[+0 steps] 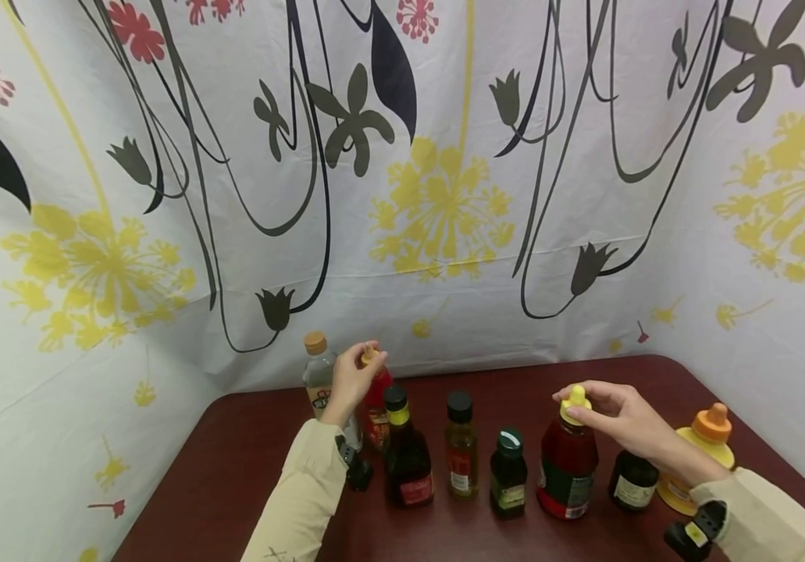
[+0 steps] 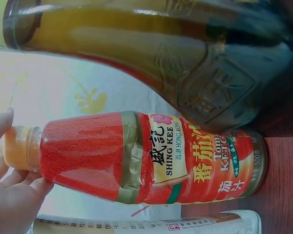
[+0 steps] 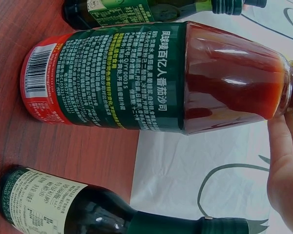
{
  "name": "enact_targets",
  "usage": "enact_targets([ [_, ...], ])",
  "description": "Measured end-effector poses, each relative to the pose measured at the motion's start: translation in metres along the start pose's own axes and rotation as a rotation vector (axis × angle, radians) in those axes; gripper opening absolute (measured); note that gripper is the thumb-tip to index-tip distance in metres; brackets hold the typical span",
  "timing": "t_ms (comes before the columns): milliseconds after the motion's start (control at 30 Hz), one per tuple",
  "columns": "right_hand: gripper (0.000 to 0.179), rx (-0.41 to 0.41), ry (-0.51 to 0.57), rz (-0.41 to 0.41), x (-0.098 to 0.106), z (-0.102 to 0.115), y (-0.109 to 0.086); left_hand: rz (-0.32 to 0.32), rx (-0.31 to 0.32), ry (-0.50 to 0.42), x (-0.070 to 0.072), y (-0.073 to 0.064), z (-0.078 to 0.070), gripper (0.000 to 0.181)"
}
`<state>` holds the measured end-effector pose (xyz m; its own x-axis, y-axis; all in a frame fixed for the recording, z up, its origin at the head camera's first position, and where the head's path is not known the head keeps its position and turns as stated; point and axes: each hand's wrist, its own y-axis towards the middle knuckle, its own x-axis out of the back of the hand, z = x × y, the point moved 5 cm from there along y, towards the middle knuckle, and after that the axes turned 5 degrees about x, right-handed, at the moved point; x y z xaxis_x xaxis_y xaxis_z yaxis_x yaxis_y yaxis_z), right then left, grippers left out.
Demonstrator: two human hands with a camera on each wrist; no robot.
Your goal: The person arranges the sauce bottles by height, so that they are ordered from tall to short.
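Observation:
At the back left, my left hand (image 1: 354, 384) holds the yellow-orange cap of a red ketchup bottle (image 1: 378, 406), with fingers and thumb around it. The left wrist view shows this ketchup bottle's label and orange cap (image 2: 20, 147) close up; its base is on the table. My right hand (image 1: 625, 417) grips the yellow nozzle cap (image 1: 575, 402) of a larger ketchup bottle (image 1: 568, 460) at the front right. That bottle stands upright, its dark green label facing the right wrist camera, and fingers (image 3: 282, 139) lie by its neck.
Between the hands stand a dark sauce bottle (image 1: 407, 457), a black-capped bottle (image 1: 461, 449) and a green-capped bottle (image 1: 509, 480). A clear bottle (image 1: 319, 375) is left of the red ketchup. Right of the larger ketchup are a dark bottle (image 1: 632, 480) and a yellow squeeze bottle (image 1: 707, 437).

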<state>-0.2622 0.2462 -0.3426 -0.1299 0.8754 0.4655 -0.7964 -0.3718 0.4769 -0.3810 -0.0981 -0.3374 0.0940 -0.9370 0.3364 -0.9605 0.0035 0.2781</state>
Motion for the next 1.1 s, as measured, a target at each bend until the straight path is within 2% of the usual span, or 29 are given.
enact_targets([
  [300, 0.023, -0.009, -0.013, 0.000, 0.000, 0.000, 0.000, 0.004, 0.010, -0.014, 0.002, 0.000, -0.003, 0.034],
  [533, 0.023, -0.012, -0.016, -0.003, 0.000, -0.001, 0.000, -0.022, -0.010, -0.031, 0.006, 0.000, -0.007, 0.035],
  [667, 0.022, -0.006, -0.022, -0.005, 0.000, -0.001, 0.000, -0.014, -0.026, -0.023, 0.009, 0.000, -0.009, 0.037],
  [900, 0.023, -0.005, -0.011, -0.002, 0.000, -0.001, 0.000, 0.052, -0.122, 0.034, 0.011, -0.004, -0.019, 0.043],
  [1100, 0.023, -0.018, -0.008, -0.004, -0.001, -0.002, 0.000, 0.071, -0.179, 0.073, 0.014, -0.006, -0.033, 0.043],
])
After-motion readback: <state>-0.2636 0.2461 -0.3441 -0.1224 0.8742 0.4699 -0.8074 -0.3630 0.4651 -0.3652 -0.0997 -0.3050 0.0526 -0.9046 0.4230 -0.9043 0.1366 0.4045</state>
